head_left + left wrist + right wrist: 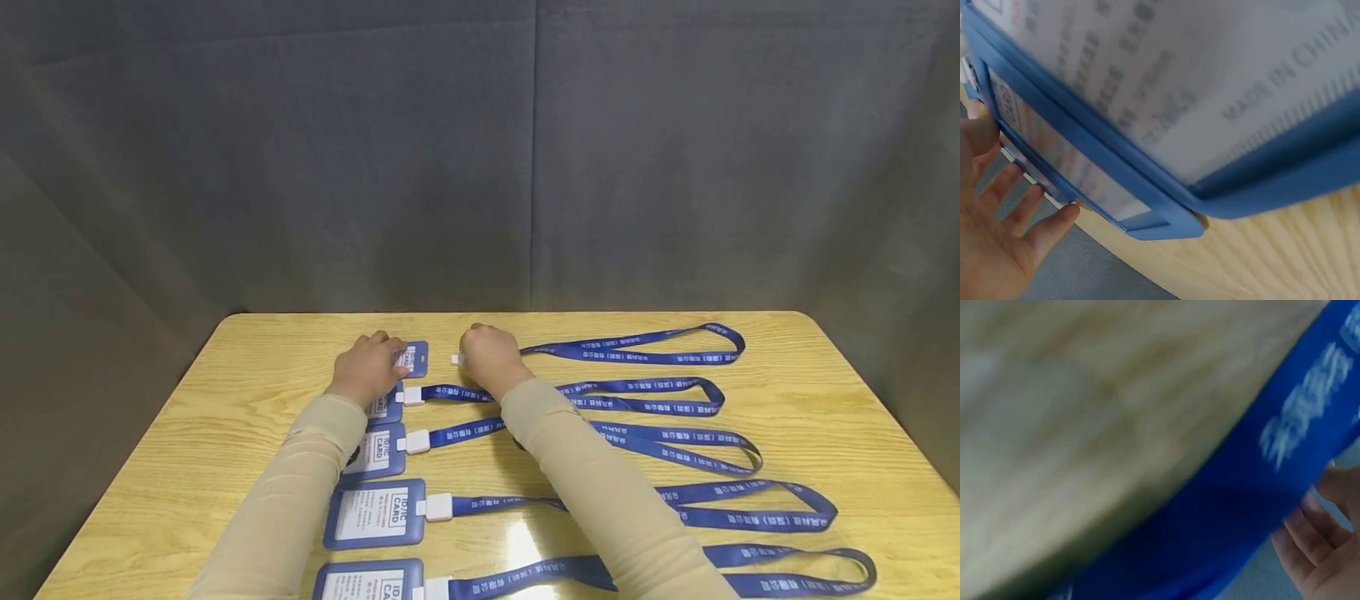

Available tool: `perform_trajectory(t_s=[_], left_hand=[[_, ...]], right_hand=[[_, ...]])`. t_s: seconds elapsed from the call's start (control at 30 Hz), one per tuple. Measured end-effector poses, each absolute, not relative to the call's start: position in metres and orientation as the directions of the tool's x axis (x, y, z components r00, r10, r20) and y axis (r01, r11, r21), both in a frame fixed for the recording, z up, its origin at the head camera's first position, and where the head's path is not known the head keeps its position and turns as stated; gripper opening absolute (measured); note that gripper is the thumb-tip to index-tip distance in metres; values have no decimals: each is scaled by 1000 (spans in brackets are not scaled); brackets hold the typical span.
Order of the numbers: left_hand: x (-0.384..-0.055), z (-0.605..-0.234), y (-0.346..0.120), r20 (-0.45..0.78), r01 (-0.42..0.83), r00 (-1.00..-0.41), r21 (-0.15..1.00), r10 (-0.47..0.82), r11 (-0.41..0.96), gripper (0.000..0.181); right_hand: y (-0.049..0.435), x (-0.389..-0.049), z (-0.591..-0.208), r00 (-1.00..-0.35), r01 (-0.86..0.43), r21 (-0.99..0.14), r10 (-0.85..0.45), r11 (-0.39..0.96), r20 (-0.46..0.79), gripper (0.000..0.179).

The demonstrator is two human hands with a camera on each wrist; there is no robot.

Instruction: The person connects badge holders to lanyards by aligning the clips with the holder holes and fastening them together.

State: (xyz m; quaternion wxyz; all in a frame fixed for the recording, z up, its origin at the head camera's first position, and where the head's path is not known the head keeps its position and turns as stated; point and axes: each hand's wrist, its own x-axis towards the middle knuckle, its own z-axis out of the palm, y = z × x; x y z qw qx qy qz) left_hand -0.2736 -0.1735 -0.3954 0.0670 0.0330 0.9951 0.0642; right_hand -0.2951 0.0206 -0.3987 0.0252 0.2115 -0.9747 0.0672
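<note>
At the back of the table, my left hand grips the farthest ID card holder by its edges, thumb on the near side and fingers on the far side. The palm hides much of that blue-framed holder. To its right, my right hand is curled round the clip end of a blue lanyard. A small white tip of the clip sticks out toward the card holder, with a gap between them. In the right wrist view, blurred blue strap crosses in front of the fingers.
Nearer to me, several card holders lie in a column, each joined by a white clip to a blue lanyard stretching right. My forearms pass over some of them. A grey curtain hangs behind the wooden table.
</note>
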Motion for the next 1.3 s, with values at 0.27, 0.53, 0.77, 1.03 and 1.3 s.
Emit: perform_trajectory(t_s=[0.27, 0.53, 0.77, 1.03, 1.3], left_hand=[[-264, -385, -149, -132, 23, -990, 159, 44, 987, 51], [-261, -381, -137, -120, 16, -992, 154, 34, 988, 51], [-255, -379, -133, -103, 6, -994, 177, 25, 984, 52], [-249, -377, -128, -97, -2, -995, 207, 19, 978, 52], [-249, -374, -120, -95, 6, -995, 198, 26, 980, 51]], right_hand=[[27, -287, -396, -903, -428, -228, -405, 874, 143, 13], [26, -290, -392, -909, -418, -245, -399, 875, 124, 13], [28, -286, -389, -906, -424, -276, -402, 863, 135, 14], [28, -286, -390, -886, -463, -273, -432, 844, 169, 10], [29, -288, -383, -874, -484, -207, -458, 850, 160, 9]])
